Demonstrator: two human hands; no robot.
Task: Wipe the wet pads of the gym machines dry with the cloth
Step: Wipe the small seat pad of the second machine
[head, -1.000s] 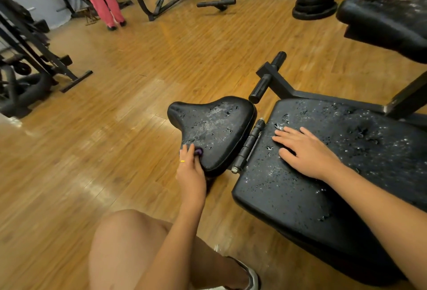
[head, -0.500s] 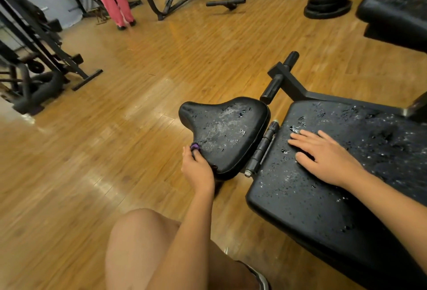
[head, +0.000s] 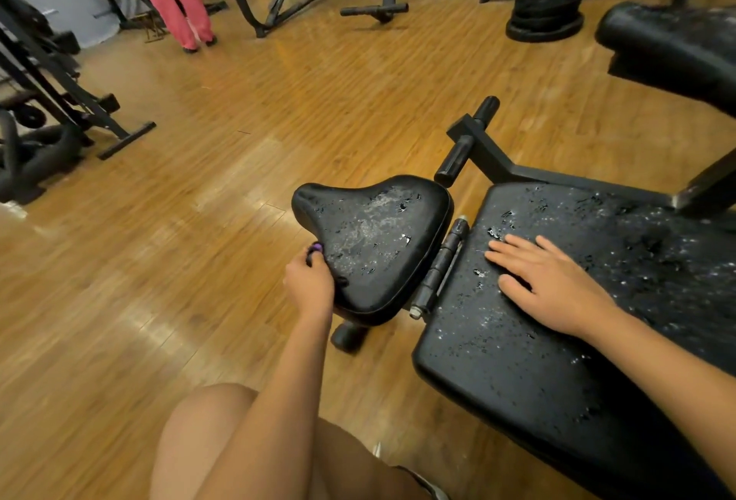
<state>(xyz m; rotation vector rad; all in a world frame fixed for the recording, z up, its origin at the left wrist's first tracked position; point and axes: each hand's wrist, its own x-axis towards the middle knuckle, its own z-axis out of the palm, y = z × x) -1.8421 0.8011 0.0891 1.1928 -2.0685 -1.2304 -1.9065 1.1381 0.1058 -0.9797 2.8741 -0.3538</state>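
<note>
Black pads beaded with water top the bench: a seat pad (head: 378,244) and a long pad (head: 597,360) just beside it. The left grip (head: 310,284) curls at the seat pad's left edge, pinching a purple scrap (head: 316,247), perhaps the cloth, mostly hidden. The right grip (head: 553,284) lies flat, fingers straight, on the long pad.

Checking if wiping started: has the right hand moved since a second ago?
No. The right hand stays flat on the bench pad, fingertips just beside the hinge, as before.
</note>
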